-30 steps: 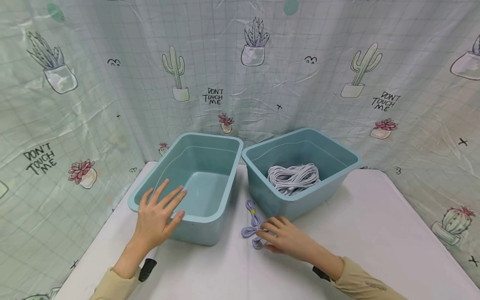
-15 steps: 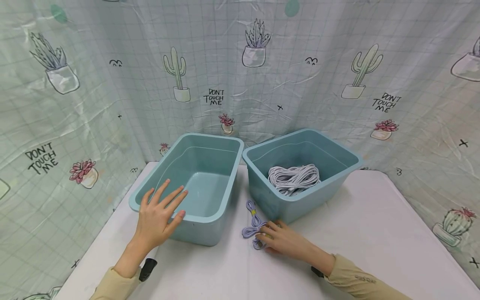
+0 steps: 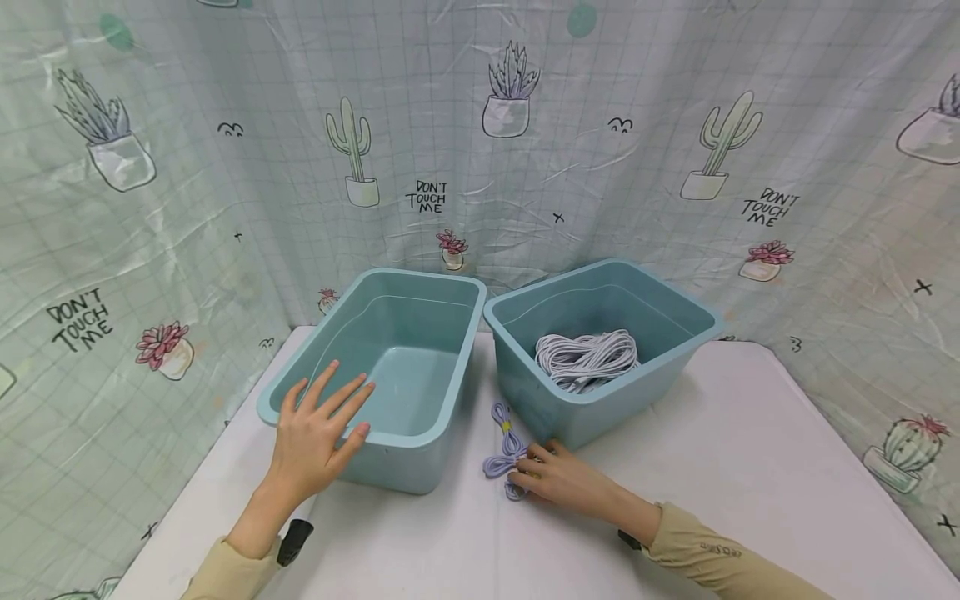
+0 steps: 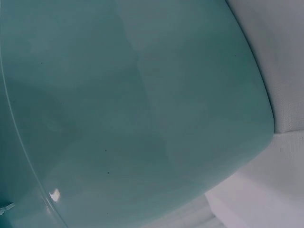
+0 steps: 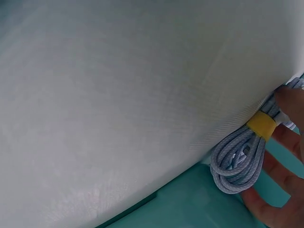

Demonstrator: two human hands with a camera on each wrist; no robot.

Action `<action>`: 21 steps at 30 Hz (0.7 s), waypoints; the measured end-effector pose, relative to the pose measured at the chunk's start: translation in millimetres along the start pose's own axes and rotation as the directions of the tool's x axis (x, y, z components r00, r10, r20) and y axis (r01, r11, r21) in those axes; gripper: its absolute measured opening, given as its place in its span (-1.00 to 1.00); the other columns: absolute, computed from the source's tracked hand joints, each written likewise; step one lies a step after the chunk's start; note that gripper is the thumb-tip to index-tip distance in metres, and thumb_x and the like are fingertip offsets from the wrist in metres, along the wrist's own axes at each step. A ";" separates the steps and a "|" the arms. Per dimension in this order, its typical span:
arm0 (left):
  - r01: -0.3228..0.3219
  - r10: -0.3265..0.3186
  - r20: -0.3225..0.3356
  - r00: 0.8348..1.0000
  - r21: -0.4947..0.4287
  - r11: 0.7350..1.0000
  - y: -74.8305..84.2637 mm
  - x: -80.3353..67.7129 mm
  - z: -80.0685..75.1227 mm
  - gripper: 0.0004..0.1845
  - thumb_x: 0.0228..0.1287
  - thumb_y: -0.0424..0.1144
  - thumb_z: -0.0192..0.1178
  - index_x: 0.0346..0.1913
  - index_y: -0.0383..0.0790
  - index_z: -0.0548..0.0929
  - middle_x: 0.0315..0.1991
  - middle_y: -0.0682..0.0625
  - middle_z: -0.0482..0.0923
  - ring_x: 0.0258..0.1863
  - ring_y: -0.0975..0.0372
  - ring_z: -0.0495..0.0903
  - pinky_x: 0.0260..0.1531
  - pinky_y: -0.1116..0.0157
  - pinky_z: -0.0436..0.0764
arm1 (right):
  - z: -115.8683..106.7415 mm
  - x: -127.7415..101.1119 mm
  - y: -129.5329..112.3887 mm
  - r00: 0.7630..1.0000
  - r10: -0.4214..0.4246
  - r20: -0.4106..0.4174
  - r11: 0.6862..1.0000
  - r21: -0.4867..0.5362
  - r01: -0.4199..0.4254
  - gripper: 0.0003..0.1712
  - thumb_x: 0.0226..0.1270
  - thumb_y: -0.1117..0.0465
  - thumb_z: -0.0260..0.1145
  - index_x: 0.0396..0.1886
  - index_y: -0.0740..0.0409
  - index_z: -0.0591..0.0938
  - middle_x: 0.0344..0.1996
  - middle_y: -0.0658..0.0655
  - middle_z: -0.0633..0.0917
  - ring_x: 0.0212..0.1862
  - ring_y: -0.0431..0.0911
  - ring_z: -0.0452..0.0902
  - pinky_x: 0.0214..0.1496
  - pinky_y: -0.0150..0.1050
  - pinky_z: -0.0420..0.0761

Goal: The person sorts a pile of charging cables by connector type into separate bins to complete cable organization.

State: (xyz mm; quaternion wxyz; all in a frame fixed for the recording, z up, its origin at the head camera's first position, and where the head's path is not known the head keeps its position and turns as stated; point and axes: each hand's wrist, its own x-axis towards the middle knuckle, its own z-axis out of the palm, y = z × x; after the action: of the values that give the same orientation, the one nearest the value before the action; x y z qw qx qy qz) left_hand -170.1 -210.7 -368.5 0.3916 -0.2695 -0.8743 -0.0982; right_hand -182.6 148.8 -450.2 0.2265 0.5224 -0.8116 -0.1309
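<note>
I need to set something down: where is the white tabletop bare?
The white tabletop is bare right of the blue-green rectangular plastic bin holding coiled white cables, and between the beige sleeves, in front of the matching bin. Crowded: the cable bin's near corner, where the right hand pinches a tied lilac cord among others.

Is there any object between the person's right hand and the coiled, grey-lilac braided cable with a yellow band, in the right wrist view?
Nothing visible stands between them: the right hand pinches the coiled cable directly, beside its yellow band.
</note>
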 end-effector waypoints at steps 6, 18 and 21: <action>-0.002 0.002 -0.004 1.000 0.000 1.000 0.7 -0.4 -0.2 -0.36 0.34 0.19 -0.42 0.05 -0.12 0.54 0.03 -0.08 0.55 0.27 -0.01 0.23 0.01 -0.21 0.20 | 0.4 0.2 -0.3 1.000 -0.006 0.012 1.000 0.006 0.006 -0.61 0.09 -0.02 0.28 -0.04 -0.19 0.46 -0.28 -0.17 0.56 -0.18 -0.20 0.36 -0.19 -0.25 0.44; -0.002 0.002 -0.007 1.000 -0.005 1.000 0.6 -1.2 0.1 -0.36 0.33 0.20 -0.42 0.05 -0.12 0.54 0.03 -0.08 0.55 0.28 0.00 0.22 0.01 -0.21 0.19 | -6.5 3.4 -3.4 1.000 -0.009 0.007 1.000 0.025 0.009 -0.63 0.11 0.04 0.28 -0.06 -0.19 0.44 -0.30 -0.14 0.52 -0.21 -0.16 0.35 -0.28 -0.29 0.39; -0.001 0.001 -0.008 1.000 -0.006 1.000 0.3 -1.4 0.4 -0.37 0.33 0.20 -0.41 0.05 -0.12 0.54 0.03 -0.08 0.55 0.28 0.00 0.22 0.01 -0.22 0.19 | -9.4 4.9 -3.3 1.000 -0.008 0.002 1.000 0.027 0.008 -0.61 0.10 0.04 0.29 -0.05 -0.19 0.44 -0.28 -0.13 0.52 -0.19 -0.15 0.36 -0.30 -0.28 0.39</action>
State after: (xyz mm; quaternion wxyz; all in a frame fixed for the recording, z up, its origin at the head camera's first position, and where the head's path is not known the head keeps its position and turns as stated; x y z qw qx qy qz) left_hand -169.4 -210.8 -369.8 0.3945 -0.2707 -0.8722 -0.1017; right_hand -176.9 143.2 -442.5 0.2182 0.5288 -0.8112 -0.1212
